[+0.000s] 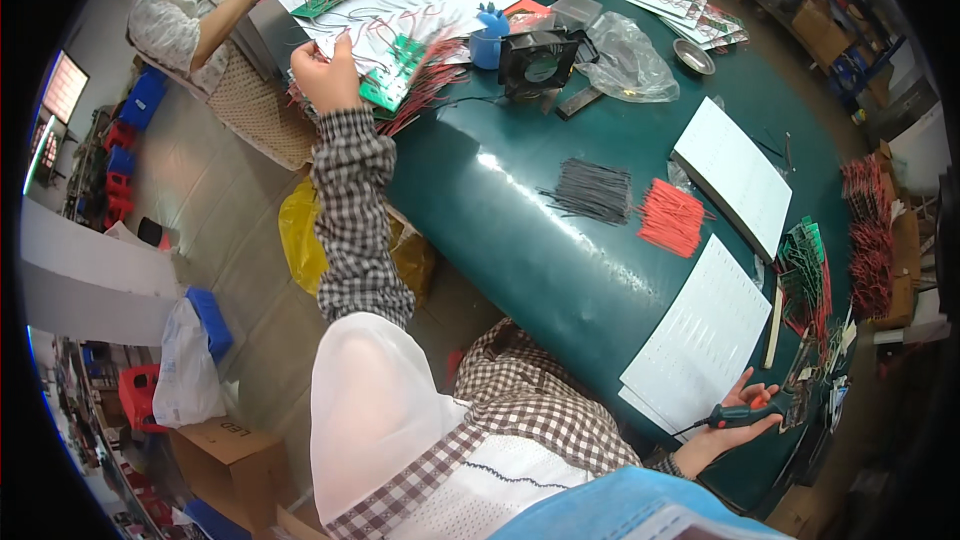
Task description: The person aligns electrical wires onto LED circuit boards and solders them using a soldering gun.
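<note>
My left hand (328, 78) reaches to the far left side of the table, its fingers curled together by the edge of a white sheet with wires on it. What they pinch, if anything, is too small to make out. Just right of that hand lie green circuit boards (392, 78) with many thin red wires (432, 85). At the lower right, my right hand (712, 446) is turned palm up around a dark green corded hand tool (738, 416) with a red part on it. Beside the tool lies a white sheet with rows of small marks (700, 335).
Bundles of black wires (592, 190) and red wires (671, 218) lie mid-table near a white stack (735, 175). Farther back are a black fan (535, 68), a blue container (488, 43), a plastic bag (632, 55) and a metal dish (694, 57). Another person (185, 25) sits at far left.
</note>
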The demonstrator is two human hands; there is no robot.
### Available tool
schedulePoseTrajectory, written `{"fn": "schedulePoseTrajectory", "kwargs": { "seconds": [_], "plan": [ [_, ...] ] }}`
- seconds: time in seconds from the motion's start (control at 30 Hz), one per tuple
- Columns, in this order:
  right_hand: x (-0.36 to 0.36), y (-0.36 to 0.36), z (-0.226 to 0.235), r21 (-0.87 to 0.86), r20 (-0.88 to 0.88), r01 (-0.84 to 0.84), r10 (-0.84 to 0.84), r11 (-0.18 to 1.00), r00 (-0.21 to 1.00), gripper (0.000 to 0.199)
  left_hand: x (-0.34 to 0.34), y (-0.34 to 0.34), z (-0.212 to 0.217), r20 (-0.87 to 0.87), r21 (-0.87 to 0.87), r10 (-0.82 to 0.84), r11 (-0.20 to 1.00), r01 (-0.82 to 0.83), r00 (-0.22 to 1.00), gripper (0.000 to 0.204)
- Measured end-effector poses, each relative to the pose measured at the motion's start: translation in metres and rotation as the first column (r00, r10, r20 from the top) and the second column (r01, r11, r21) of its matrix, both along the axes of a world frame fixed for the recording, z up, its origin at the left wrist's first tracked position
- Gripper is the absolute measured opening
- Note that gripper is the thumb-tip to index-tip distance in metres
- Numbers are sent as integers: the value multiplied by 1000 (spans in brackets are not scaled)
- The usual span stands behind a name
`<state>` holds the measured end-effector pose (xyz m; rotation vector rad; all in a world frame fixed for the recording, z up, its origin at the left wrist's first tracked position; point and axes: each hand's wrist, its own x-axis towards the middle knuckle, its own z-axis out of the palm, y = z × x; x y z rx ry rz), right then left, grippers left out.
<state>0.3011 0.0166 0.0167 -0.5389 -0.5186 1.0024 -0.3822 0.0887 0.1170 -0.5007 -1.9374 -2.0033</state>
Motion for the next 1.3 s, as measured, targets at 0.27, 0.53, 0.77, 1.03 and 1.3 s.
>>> {"fn": "schedulePoseTrajectory", "kwargs": {
  "seconds": [0.27,0.53,0.77,1.03,1.3],
  "plan": [
    [-2,0,-5,-63,12,-27,27,998,1000,55,-121,88,-42,62,-353,118,931,-88,991,46],
    [2,-5,-3,-86,-4,51,-51,995,999,59,-87,99,-45,-167,-545,303,765,-344,938,62],
    [24,-10,-20,-76,-193,3,-18,997,981,57,263,-21,9,-235,262,-942,-297,918,-238,36],
    [40,-26,-38,-176,-189,46,-80,983,979,60,439,-22,34,-452,540,-141,-829,-145,-881,36],
    [49,-27,-57,-221,-236,47,-100,974,967,61,471,-12,18,-372,576,-122,-808,-126,-920,36]
  ]
}}
